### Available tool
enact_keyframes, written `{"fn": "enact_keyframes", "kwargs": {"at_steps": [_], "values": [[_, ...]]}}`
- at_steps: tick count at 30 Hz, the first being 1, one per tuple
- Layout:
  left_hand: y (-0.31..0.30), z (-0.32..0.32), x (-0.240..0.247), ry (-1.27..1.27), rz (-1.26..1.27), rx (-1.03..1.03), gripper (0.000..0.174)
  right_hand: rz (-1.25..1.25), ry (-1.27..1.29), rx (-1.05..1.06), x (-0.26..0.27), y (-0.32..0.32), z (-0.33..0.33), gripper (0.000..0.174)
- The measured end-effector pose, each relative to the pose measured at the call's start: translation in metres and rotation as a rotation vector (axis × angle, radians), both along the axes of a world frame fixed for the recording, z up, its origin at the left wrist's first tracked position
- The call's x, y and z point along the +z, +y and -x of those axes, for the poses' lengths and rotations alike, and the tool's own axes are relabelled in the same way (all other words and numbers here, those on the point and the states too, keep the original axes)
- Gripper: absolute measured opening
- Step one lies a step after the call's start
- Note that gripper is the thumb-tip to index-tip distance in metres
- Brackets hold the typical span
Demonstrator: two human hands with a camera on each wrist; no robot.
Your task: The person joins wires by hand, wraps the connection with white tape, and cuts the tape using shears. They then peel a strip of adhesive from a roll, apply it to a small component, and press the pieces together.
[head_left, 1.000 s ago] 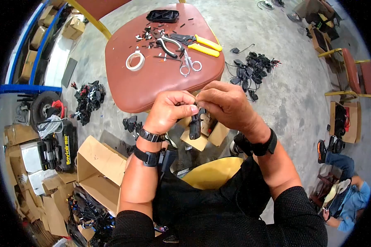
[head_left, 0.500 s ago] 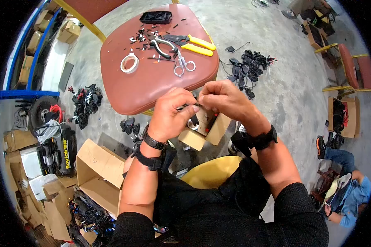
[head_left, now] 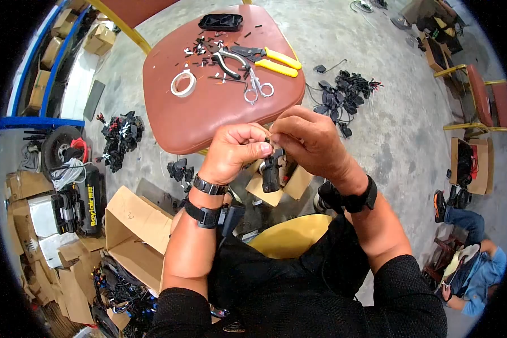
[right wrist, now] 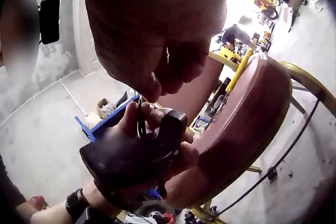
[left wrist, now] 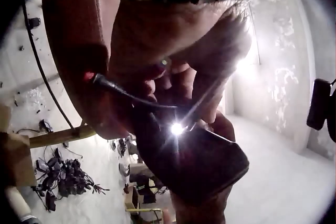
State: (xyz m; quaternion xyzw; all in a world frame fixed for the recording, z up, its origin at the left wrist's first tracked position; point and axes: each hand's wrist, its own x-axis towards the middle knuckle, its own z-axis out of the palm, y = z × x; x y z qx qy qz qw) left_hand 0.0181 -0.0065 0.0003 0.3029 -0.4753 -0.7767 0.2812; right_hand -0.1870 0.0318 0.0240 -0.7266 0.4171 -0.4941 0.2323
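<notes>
In the head view my left hand [head_left: 231, 152] pinches a small black device [head_left: 271, 176] near its top, thumb against fingers, and the device hangs below. My right hand [head_left: 312, 141] meets it fingertip to fingertip, pinching a thin wire [head_left: 270, 134] at the device's upper end. Up close in the left wrist view, the black casing [left wrist: 205, 166] is smooth and angular, with a bright glare at its edge and a black cable [left wrist: 131, 97] running off to a red tip. Dark wire leads [right wrist: 140, 119] rise between both hands in the right wrist view.
A red-brown chair seat [head_left: 174, 124] ahead carries masking tape [head_left: 183, 84], scissors [head_left: 257, 90], yellow-handled pliers [head_left: 279, 62], cutters and small scraps. Piles of black cabled parts [head_left: 349, 96] lie on the floor. An open cardboard box [head_left: 135, 225] stands left; another person [head_left: 479, 270] sits far right.
Half a second ago the right hand was curled and slightly apart from the left, with the device tucked under the left hand. Now the fingertips meet again and the device hangs in plain sight.
</notes>
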Motion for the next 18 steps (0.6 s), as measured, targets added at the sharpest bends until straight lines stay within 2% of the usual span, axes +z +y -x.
{"fn": "enact_keyframes", "kwargs": {"at_steps": [5,7,10,13,16,17,18], "values": [[0.000,0.000,-0.002,0.010,0.014,-0.022,0.007,0.075,0.064,0.014,-0.001,-0.001,0.005,0.010],[0.000,0.001,0.002,-0.044,0.063,-0.018,0.007,-0.036,0.047,0.028,0.001,0.001,0.006,0.009],[0.002,0.005,0.009,-0.152,0.332,0.015,0.007,-0.291,-0.014,0.053,0.009,0.005,0.008,0.008],[0.004,0.009,0.014,-0.262,0.703,0.060,0.008,-0.577,-0.113,0.056,0.008,0.005,0.009,0.010],[0.010,0.018,0.020,-0.472,0.990,0.156,0.009,-0.835,-0.237,0.108,-0.001,-0.001,0.014,0.013],[0.010,0.018,0.021,-0.456,0.929,0.156,0.009,-0.917,-0.282,0.137,-0.003,-0.003,0.015,0.014],[0.010,0.018,0.020,-0.442,0.868,0.157,0.008,-0.893,-0.315,0.131,-0.002,-0.003,0.016,0.013]]}}
